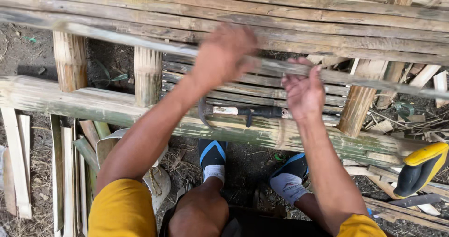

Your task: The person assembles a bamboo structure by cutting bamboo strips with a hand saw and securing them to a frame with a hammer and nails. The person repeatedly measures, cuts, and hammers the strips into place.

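**Both hands on a thin bamboo strip**

The left hand (224, 54) closes over the long bamboo strip (355, 80) crossing the bamboo frame (70, 101); the right hand (304, 92), fingers loosely curled, touches it from beneath. A curved knife (243, 111) lies on the thick pole below. A yellow-handled saw (421, 169) rests at right.

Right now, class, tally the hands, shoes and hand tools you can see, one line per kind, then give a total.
Hands: 2, the left hand and right hand, both on a bamboo strip
Shoes: 2, left shoe and right shoe
Hand tools: 2, a curved knife and a yellow-handled saw
Total: 6
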